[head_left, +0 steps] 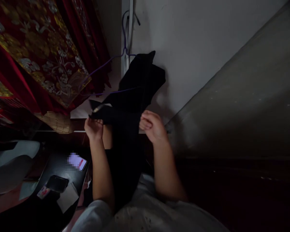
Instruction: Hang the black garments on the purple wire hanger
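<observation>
1. The left hand (94,129) is closed on one edge of a black garment (128,106); its curled fingers hide the pinched cloth.
2. The right hand (153,125) is closed at the garment's opposite edge, fingertips tucked out of sight.
3. The garment spans between and beyond both hands, its folds lost in darkness.
4. Above them, a purple hanger (106,62) is partly covered by the garment.
5. Just beyond the left hand, a pale strip (102,107) is too blurred to identify.

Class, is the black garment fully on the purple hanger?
No: one end of the purple hanger shows bare; the other disappears at the black garment, inside or behind it, cannot tell.
</observation>
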Available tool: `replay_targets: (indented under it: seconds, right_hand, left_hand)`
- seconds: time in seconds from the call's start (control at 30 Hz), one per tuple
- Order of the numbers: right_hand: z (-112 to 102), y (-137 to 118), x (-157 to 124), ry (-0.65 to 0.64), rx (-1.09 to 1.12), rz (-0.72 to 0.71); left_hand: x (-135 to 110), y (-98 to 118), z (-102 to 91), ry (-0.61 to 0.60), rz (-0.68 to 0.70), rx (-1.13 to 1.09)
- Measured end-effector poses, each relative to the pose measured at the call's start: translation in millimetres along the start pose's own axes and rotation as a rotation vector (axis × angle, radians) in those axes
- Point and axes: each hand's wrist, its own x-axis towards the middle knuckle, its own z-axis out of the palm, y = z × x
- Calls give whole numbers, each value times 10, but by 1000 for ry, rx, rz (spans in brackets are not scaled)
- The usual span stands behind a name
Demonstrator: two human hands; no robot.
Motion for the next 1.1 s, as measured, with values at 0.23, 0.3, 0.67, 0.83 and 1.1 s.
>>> replay_targets:
  seconds: [0.23,0.3,0.67,0.83,1.1]
  right_hand:
    - [-568,-121,-172,153,-353,-56]
    - [-536,-37,-143,164,-481,-69]
    - [-94,-21,-72,-217,-570,-80]
    - [-116,-506,188,-318,-638,-134]
    - [-108,-608,1264,75,-446,-273]
  left_hand:
    - [-43,416,368,180,-104,-416]
    - [-124,625,565,158,-109,-429]
    - [-220,954,1035,-83,114,47]
    - [-329,555,830,-596,-104,134]
    - [-38,529,203,-474,15,818]
